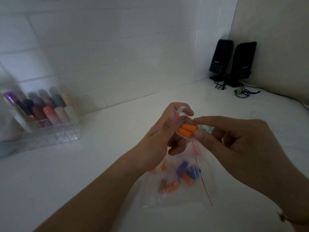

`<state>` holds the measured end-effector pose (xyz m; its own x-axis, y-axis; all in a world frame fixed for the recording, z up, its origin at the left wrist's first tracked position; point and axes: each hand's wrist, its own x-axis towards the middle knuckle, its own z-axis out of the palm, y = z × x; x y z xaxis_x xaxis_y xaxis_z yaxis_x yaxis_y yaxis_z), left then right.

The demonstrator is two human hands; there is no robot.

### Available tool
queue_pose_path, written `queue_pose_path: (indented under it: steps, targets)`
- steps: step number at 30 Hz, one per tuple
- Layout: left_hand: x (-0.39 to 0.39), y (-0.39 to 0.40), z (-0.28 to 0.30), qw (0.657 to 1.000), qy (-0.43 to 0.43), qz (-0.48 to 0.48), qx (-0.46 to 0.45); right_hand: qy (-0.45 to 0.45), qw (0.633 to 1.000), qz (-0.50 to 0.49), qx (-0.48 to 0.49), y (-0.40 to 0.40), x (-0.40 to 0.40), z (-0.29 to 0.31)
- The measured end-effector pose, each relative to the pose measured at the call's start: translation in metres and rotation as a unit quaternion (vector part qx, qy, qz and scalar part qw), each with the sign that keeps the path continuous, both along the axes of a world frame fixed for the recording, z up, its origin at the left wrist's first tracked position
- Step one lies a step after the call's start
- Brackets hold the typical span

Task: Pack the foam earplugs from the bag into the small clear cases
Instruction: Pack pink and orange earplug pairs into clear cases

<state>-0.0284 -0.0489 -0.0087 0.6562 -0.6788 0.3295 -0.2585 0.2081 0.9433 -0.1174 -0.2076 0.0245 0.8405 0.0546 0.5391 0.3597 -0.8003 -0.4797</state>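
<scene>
A small clear case point(186, 131) with two orange foam earplugs point(184, 130) inside is held above the white counter. My left hand point(164, 131) grips the case from its left side, thumb over its top. My right hand point(234, 141) pinches the case's right edge between thumb and forefinger. Below the hands lies a clear zip bag point(180, 190) with a red seal line, holding several orange and blue earplugs point(187, 173).
A clear organiser point(50, 131) full of coloured tubes stands at the left against the tiled wall. Two black speakers point(234, 62) with cables sit in the far right corner. Something pale green point(206, 128) shows behind the case. The white counter point(83, 173) spreads all around.
</scene>
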Motion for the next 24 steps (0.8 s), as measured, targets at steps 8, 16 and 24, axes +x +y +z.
queue_pose_path:
  steps: [8, 16, 24]
  targets:
    - [-0.015, 0.009, 0.008, 0.996, -0.036, -0.037, 0.07, -0.006, 0.991, 0.023, 0.131, 0.0, 0.002, -0.001]
    - [-0.023, 0.004, 0.01, 0.974, -0.167, 0.057, 0.14, 0.068, 0.971, 0.072, 0.217, 0.004, 0.003, -0.008]
    - [-0.028, -0.005, 0.008, 0.941, -0.229, 0.229, 0.101, 0.067, 0.96, 0.069, 0.262, -0.005, 0.011, -0.013]
